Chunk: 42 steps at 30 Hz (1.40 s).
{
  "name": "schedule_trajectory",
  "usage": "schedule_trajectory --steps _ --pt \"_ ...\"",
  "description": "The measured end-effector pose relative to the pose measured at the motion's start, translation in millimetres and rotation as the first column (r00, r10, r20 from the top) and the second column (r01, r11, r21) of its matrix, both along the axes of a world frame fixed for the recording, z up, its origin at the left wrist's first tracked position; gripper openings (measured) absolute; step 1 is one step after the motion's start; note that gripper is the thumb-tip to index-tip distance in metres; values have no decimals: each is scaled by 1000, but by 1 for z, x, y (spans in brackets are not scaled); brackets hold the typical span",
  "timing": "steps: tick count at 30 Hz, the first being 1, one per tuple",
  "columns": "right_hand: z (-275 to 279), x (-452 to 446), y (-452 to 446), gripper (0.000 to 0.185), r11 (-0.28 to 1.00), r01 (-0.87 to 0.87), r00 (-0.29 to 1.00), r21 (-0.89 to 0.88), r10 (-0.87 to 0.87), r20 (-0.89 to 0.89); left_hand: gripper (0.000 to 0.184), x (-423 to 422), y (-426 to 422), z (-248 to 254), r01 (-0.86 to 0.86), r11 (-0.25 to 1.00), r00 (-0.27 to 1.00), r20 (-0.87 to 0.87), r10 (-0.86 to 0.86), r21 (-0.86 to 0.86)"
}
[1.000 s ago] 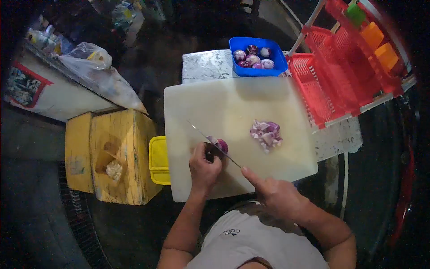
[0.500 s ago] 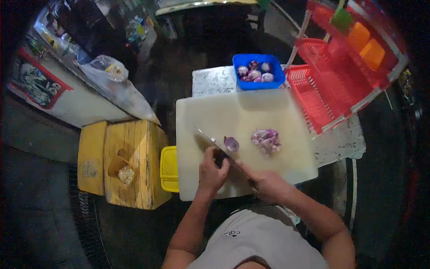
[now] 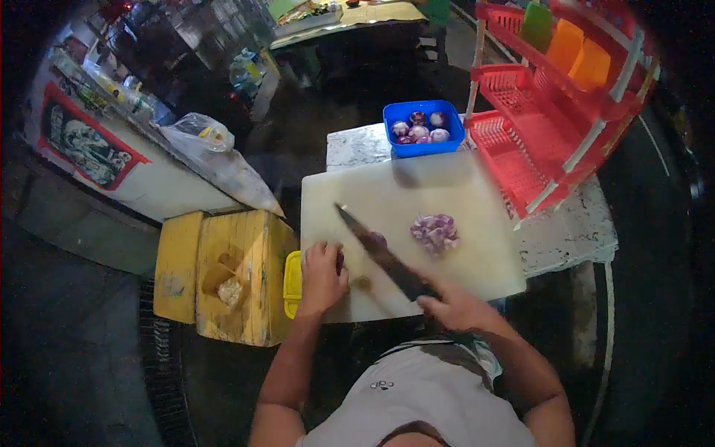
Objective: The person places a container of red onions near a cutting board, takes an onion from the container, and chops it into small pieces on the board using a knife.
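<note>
My right hand (image 3: 456, 304) is wrapped round the handle of a large kitchen knife (image 3: 387, 261). Its dark blade slants up and left, low over the white cutting board (image 3: 469, 179). At the board's left edge, my left hand (image 3: 323, 279) has its fingers curled round a dark purple onion piece (image 3: 340, 261), mostly hidden. Partly behind the blade lies another onion piece (image 3: 379, 238). A pile of chopped red onion (image 3: 436, 233) sits right of the knife. Between my hands is a small brownish scrap (image 3: 363, 283).
A blue tub (image 3: 424, 149) of whole red onions stands beyond the board. At right rises a red plastic rack (image 3: 521, 160) with orange and green items. On the left are a yellow wooden box (image 3: 257, 298), a yellow lid (image 3: 292, 287) and a plastic bag (image 3: 195, 138).
My left hand has moved left, away from the blade, to the board's edge. The knife has shifted slightly right, now partly covering the onion piece. The head view has tilted upward.
</note>
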State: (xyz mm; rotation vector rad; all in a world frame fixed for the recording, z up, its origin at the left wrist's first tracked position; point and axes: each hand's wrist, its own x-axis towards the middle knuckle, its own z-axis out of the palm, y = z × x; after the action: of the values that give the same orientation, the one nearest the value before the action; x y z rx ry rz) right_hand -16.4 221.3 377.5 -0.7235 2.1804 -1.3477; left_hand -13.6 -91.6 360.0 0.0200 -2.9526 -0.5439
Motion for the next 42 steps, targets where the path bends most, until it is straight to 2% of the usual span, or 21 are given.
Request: schedule_trajectory --steps 1,2,4,6,9,13,14,16,18,19,21,25,26,27,28,30,34,36,37,40,42 --pt "6 -3 8 68 998 50 982 26 -54 184 50 0 -1 -1 6 996 999 -32 -9 -85" --pt "18 -4 12 68 998 50 982 27 -54 184 52 -3 0 -1 15 986 998 -63 -26 -167" --pt "42 -7 21 68 978 175 893 114 -206 400 50 -12 14 12 51 992 991 -117 -65 -116" --pt "34 -5 25 68 975 208 905 77 -222 363 49 -25 32 13 89 994 981 -167 -99 -65" --pt "2 -4 27 68 973 229 941 -24 -215 260 50 -49 59 -2 320 945 933 -151 -327 -66" --pt "-23 -4 29 69 976 195 980 -99 -191 52 45 -76 60 -16 280 951 958 -22 -285 -130" --pt "-21 -2 31 69 974 205 978 -100 -200 55 43 -82 57 -17 247 963 969 34 -245 -106" --pt "1 0 28 68 962 264 905 -66 -224 361 41 -83 58 -11 216 973 973 98 -208 -85" --pt "-7 -2 32 69 970 241 939 -44 -221 264 38 -75 59 -5 8 952 1000 -4 -7 306" --pt "-10 -3 32 69 976 216 964 -21 -210 162 38 -72 59 -7 7 953 1000 1 -8 304" --pt "-4 -1 30 68 977 211 958 23 -212 192 43 -63 61 -12 -6 911 999 43 -13 413" --pt "17 -3 28 67 983 155 962 103 -174 210 40 -32 73 14 -44 933 998 63 23 356" --pt "14 -3 27 67 982 158 962 105 -177 209 41 -28 71 22 -75 974 990 134 47 212" --pt "6 -3 25 66 984 153 985 94 -159 70 42 -24 69 25 -95 993 977 198 81 64" --pt "1 -3 24 65 986 143 988 86 -137 -73 42 -19 67 17 -94 993 977 196 79 69" --pt "-6 -3 23 65 989 125 990 77 -120 -71 41 -7 63 3 -55 997 995 82 51 45" --pt "1 -2 19 64 991 90 996 96 -91 4 39 7 62 4 -97 993 985 151 85 73" --pt "8 -3 17 64 988 96 993 121 -102 50 37 8 63 -2 -84 984 987 -119 104 158" --pt "11 -4 17 65 985 102 989 141 -116 95 37 2 59 -2 -88 983 987 -120 108 162" --pt "20 -2 17 64 979 155 983 131 -166 77 33 -40 46 5 29 998 997 -79 -25 56" --pt "26 -2 16 64 980 154 983 128 -166 83 28 -73 43 9 72 997 949 306 -75 21"
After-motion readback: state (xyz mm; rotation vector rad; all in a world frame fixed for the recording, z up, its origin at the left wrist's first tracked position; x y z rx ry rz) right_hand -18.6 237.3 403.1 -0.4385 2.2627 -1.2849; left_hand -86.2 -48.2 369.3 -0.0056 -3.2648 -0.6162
